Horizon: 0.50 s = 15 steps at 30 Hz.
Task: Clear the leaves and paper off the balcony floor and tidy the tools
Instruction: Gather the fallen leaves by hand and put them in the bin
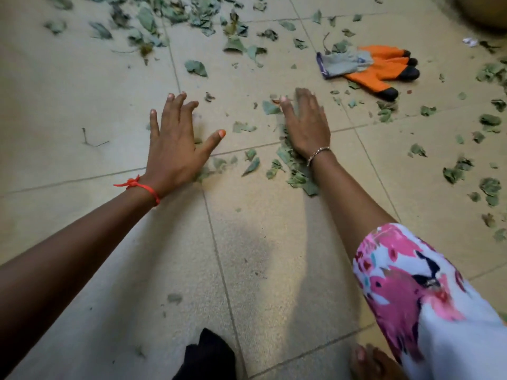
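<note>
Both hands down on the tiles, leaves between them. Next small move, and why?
Probably slide the two hands toward each other to bunch the leaves into one pile. The left hand and right hand are both open and low on the floor. Loose leaves lie scattered between them, and a clump sits against the right hand's inner edge. Neither hand grips anything.

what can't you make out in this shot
Head view only.
Tan round thing, top right: cut off by the edge.
Black thing, bottom: cut off by the edge.
Whatever lies under the right hand: hidden by the palm.
White scrap by the gloves: too small to call paper.
Far leaves: blurred.
</note>
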Each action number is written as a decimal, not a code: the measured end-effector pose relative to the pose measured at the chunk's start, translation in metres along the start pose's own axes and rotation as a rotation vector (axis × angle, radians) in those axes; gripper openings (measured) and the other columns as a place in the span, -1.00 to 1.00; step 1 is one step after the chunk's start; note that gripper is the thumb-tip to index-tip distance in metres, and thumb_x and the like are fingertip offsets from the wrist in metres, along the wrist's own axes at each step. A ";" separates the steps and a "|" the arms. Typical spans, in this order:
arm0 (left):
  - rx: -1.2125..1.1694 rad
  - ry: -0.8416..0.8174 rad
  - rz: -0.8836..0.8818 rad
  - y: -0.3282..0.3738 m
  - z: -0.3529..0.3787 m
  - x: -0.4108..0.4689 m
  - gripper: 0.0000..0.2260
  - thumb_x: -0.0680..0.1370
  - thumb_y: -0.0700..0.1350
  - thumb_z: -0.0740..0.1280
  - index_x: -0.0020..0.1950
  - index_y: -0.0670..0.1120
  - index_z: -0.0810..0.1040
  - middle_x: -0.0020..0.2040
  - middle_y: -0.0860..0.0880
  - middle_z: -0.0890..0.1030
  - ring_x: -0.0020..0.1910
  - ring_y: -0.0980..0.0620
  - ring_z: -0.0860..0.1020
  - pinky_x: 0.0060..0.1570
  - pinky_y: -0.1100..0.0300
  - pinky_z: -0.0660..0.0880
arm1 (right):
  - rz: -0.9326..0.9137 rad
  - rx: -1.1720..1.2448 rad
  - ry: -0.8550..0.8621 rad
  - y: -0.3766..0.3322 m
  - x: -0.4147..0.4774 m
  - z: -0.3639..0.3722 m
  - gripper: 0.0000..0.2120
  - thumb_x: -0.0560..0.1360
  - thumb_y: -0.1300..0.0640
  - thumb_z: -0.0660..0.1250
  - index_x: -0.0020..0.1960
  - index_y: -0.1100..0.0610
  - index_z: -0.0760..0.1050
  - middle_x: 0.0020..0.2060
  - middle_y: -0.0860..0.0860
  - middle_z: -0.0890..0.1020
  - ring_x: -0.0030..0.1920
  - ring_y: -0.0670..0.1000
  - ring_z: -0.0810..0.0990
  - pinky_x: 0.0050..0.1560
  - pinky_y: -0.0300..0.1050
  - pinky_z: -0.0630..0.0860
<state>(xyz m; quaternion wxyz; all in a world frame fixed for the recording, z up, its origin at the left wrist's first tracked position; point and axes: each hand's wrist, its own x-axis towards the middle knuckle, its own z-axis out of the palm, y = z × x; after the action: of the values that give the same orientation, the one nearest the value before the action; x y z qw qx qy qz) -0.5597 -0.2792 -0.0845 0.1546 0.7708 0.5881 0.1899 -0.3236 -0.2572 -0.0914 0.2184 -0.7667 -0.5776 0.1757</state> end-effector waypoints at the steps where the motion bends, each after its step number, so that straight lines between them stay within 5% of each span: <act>1: -0.020 -0.012 -0.038 -0.005 0.000 -0.001 -0.32 0.51 0.28 0.04 0.49 -0.13 0.18 0.55 -0.13 0.08 0.54 -0.05 -0.05 0.48 -0.09 -0.18 | -0.064 0.015 -0.037 -0.009 -0.003 0.007 -0.41 0.58 -0.22 -0.03 0.47 0.12 0.22 0.48 0.05 0.23 0.49 0.00 0.14 0.49 -0.05 0.01; 4: -0.063 -0.066 -0.079 -0.015 0.000 -0.002 -0.31 0.51 0.28 -0.01 0.52 -0.12 0.13 0.56 -0.12 0.04 0.54 -0.02 -0.04 0.49 0.00 -0.17 | -0.261 0.108 -0.206 -0.043 -0.021 0.024 -0.47 0.59 -0.18 -0.02 0.41 0.11 0.33 0.44 0.04 0.33 0.46 -0.02 0.23 0.47 -0.07 0.11; 6: -0.090 -0.088 -0.049 -0.015 0.000 -0.002 -0.32 0.52 0.26 -0.02 0.52 -0.12 0.12 0.56 -0.10 0.07 0.54 0.01 0.00 0.48 0.08 -0.15 | -0.214 0.346 -0.293 -0.056 -0.029 0.015 -0.53 0.63 -0.11 0.02 0.40 0.11 0.36 0.41 0.02 0.38 0.42 -0.05 0.30 0.43 -0.18 0.19; 9: -0.216 -0.068 -0.048 -0.016 -0.001 -0.003 -0.37 0.53 0.22 0.00 0.51 -0.10 0.16 0.54 -0.08 0.16 0.51 0.01 0.11 0.48 0.09 0.03 | -0.076 0.404 -0.045 -0.046 -0.042 0.000 -0.52 0.62 -0.13 0.00 0.39 0.12 0.36 0.40 0.04 0.39 0.40 -0.03 0.34 0.36 -0.20 0.27; 11: -0.354 -0.046 -0.057 -0.018 -0.003 -0.005 -0.42 0.54 0.17 0.07 0.49 -0.10 0.21 0.49 -0.05 0.26 0.45 0.03 0.25 0.39 0.19 0.21 | 0.081 0.288 0.131 -0.030 -0.063 0.001 -0.38 0.56 -0.28 -0.05 0.40 0.11 0.32 0.42 0.05 0.35 0.42 0.02 0.30 0.41 -0.01 0.27; 15: -0.590 -0.028 0.000 -0.019 -0.010 -0.010 -0.56 0.57 -0.02 0.15 0.44 -0.11 0.31 0.38 0.01 0.39 0.36 0.13 0.36 0.25 0.49 0.28 | 0.136 0.005 0.110 -0.031 -0.102 0.022 -0.31 0.56 -0.28 -0.04 0.52 0.14 0.06 0.52 0.09 0.08 0.53 0.04 0.00 0.52 -0.01 -0.08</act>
<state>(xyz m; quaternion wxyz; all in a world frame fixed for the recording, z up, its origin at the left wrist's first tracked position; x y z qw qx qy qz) -0.5824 -0.2838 -0.0858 0.3801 0.6951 0.5051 0.3423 -0.3877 -0.3448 -0.0920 0.2392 -0.8121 -0.5109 0.1493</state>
